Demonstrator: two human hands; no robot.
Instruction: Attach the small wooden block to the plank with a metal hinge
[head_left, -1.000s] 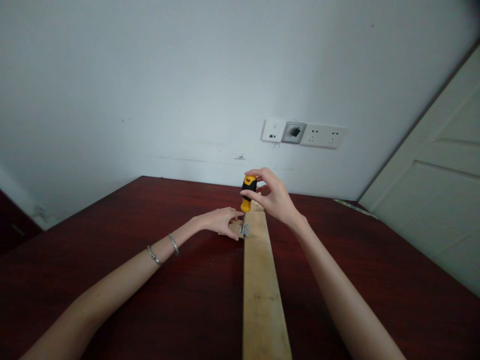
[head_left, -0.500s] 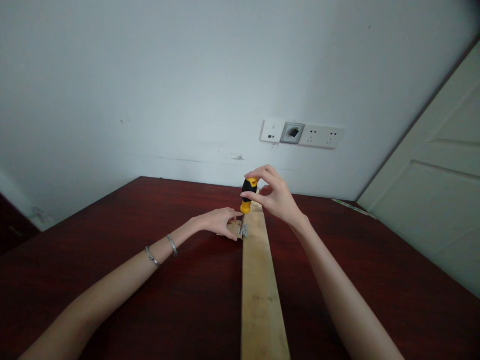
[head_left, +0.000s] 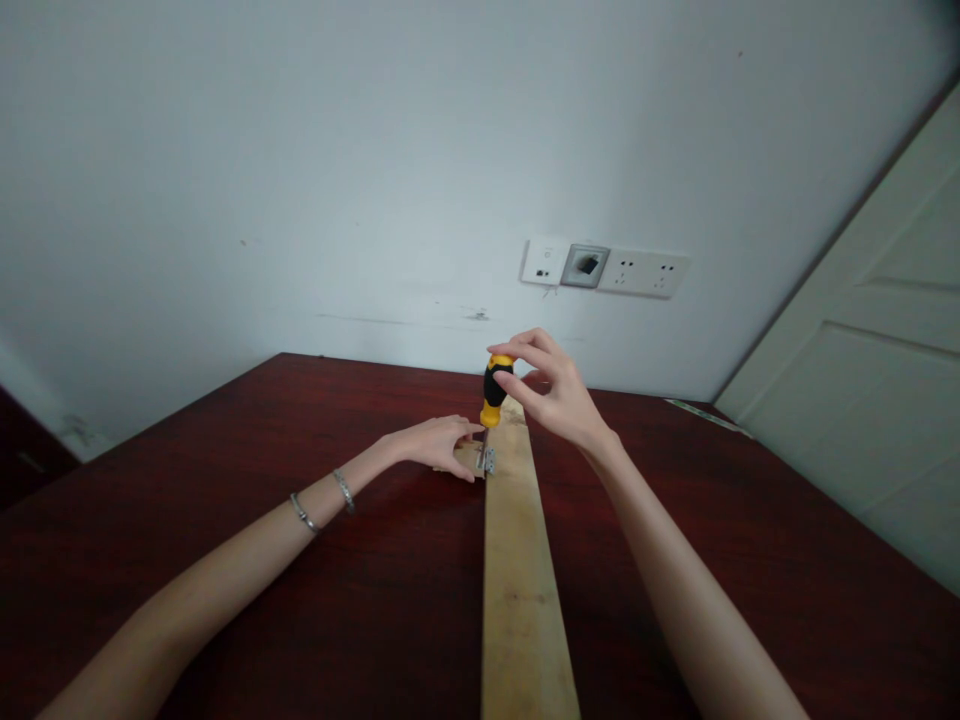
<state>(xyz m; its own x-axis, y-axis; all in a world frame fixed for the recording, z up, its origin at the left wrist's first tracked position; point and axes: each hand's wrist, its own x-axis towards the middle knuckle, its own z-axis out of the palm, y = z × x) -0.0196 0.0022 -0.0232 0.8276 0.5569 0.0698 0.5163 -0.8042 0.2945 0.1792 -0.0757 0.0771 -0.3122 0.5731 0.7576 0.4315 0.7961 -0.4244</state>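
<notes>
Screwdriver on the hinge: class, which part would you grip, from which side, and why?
Grip the yellow-and-black handle of the screwdriver near its top, from the right, as the right hand does. It stands nearly upright, tip down at the hinge, and the left hand fills the left side.

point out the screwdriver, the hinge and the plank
screwdriver (head_left: 490, 402): head view, on the black and yellow handle
hinge (head_left: 489, 460): head view, on its metal leaf
plank (head_left: 521, 590): head view, on its bare top face
</notes>
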